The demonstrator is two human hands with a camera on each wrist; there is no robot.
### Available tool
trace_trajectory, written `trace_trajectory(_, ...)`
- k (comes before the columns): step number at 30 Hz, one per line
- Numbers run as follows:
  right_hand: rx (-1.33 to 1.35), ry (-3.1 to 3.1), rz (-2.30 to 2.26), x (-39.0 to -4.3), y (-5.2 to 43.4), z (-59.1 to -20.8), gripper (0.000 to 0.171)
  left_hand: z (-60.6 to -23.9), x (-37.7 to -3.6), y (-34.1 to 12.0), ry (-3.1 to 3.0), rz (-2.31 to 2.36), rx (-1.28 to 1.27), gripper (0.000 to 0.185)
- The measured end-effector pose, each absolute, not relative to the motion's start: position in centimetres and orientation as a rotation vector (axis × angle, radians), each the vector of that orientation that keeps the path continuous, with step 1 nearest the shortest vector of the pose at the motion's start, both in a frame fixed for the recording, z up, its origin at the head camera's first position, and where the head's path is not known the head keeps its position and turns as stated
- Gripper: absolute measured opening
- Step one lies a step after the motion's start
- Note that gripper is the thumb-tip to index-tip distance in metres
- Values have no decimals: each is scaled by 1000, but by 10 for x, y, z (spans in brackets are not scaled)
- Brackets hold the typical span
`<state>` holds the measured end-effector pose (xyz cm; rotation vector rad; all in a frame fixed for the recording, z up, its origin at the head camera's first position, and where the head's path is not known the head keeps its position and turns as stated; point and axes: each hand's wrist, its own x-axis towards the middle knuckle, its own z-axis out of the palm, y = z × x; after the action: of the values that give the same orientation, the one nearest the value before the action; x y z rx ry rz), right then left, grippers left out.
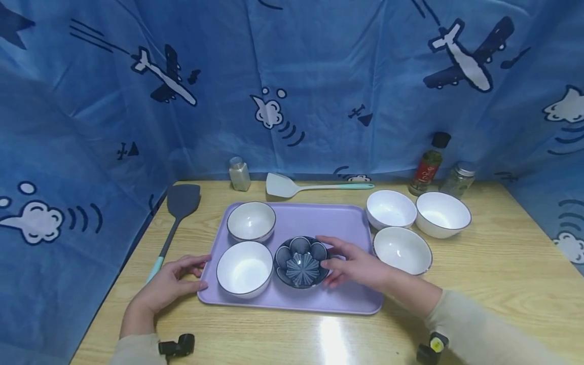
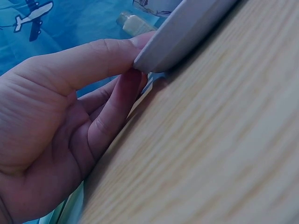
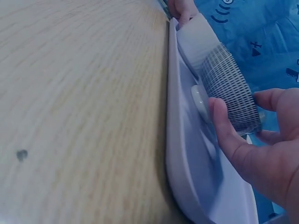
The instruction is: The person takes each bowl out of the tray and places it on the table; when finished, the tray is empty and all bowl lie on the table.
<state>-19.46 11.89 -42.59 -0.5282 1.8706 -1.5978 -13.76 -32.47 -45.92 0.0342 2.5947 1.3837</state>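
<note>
A lilac tray (image 1: 319, 218) lies on the wooden table, and my left hand (image 1: 171, 284) pinches its left rim, thumb above and fingers below in the left wrist view. My right hand (image 1: 351, 261) holds a dark blue bowl (image 1: 302, 263) by its right side, thumb and fingers spread along the wall. This bowl has a flower pattern inside and a checked outer wall (image 3: 229, 88), with its pale foot (image 3: 200, 103) close over the tray. Left of it on the tray stand a white bowl (image 1: 245, 268) in front and a cream bowl (image 1: 251, 221) behind.
Three light bowls, one nearest (image 1: 402, 250), stand right of the tray. Behind them are a red-labelled bottle (image 1: 426, 167) and a glass jar (image 1: 458, 180). A pale spatula (image 1: 283, 186) and a shaker (image 1: 239, 174) lie along the back; a dark spatula (image 1: 183, 200) is at left.
</note>
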Motion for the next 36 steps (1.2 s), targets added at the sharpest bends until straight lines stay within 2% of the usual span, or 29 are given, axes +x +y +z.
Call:
trace_trajectory(10,-505,1741,-1684,-196,116,-442,70,-462,-139,-326,2574,1424,61,66)
trace_trajectory(23,-431,1704,-1759,-189,121,-439,74,-464,-139,-326,2584,1403,51,67)
trace_trajectory(36,-463,1698,-1825,-184,146,-408,71,-463,-138,-327,2606,1395,78,66)
